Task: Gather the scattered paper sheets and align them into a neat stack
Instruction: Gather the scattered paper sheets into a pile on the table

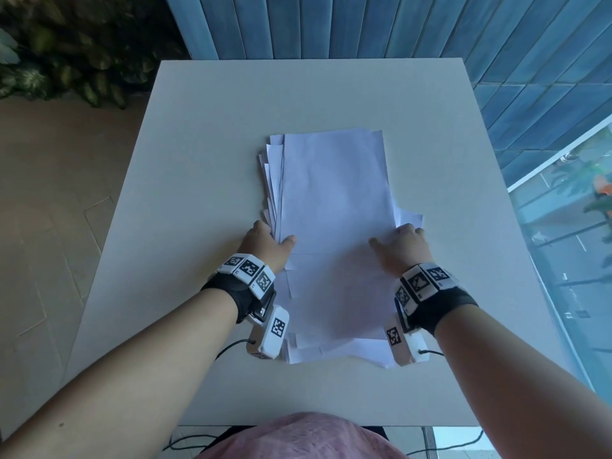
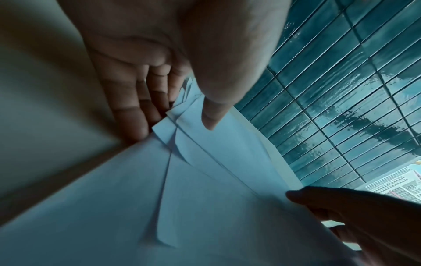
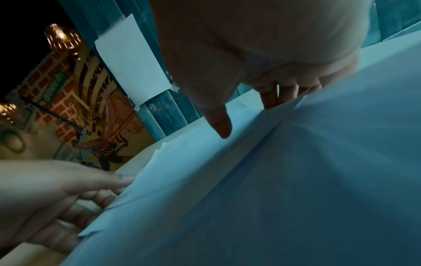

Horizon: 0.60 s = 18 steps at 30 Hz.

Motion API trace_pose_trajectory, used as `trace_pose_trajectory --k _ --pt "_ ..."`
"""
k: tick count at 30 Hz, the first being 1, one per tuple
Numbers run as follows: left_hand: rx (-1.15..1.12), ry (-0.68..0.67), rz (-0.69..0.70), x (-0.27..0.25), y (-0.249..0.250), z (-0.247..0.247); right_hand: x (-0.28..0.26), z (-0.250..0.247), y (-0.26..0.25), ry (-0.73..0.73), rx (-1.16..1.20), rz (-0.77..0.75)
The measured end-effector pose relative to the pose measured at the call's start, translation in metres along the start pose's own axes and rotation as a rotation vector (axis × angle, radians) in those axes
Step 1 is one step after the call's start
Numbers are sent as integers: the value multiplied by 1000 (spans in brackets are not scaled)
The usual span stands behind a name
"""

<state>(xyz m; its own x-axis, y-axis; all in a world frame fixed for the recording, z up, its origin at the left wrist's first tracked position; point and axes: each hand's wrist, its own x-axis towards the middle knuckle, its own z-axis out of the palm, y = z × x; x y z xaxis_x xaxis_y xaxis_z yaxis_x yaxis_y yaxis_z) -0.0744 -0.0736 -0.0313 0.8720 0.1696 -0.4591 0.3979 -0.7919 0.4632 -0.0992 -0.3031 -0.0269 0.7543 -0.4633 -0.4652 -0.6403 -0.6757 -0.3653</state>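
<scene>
A loose pile of white paper sheets [image 1: 334,200] lies in the middle of the pale table [image 1: 198,160], its left edges fanned out and its near corners uneven. My left hand [image 1: 268,243] holds the pile's left side. In the left wrist view the thumb [image 2: 210,115] presses on top while the fingers [image 2: 136,115] slip beneath the sheet edges [image 2: 205,198]. My right hand [image 1: 400,246] holds the right side. The right wrist view shows its thumb [image 3: 218,122] on the paper [image 3: 296,180] and its fingers [image 3: 271,97] tucked under the edge.
A blue tiled wall [image 1: 364,24] stands behind the table. Leafy plants [image 1: 66,51] are at the far left and a glass pane [image 1: 569,226] at the right. Bare tabletop surrounds the pile. Thin cables hang from both wrist units.
</scene>
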Motion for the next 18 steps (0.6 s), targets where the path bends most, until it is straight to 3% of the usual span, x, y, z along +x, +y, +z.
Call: trace_pose_trajectory --k 4,13,16,18 --pt "23 88 -64 1 -8 -9 2 -8 11 91 -36 2" --pt "131 -90 9 -2 18 4 2 0 5 -20 22 -30" --pt "182 -76 -3 -2 6 -1 4 -6 18 42 64 -21" --pt "192 -40 -17 -6 0 -1 4 -10 22 99 76 69"
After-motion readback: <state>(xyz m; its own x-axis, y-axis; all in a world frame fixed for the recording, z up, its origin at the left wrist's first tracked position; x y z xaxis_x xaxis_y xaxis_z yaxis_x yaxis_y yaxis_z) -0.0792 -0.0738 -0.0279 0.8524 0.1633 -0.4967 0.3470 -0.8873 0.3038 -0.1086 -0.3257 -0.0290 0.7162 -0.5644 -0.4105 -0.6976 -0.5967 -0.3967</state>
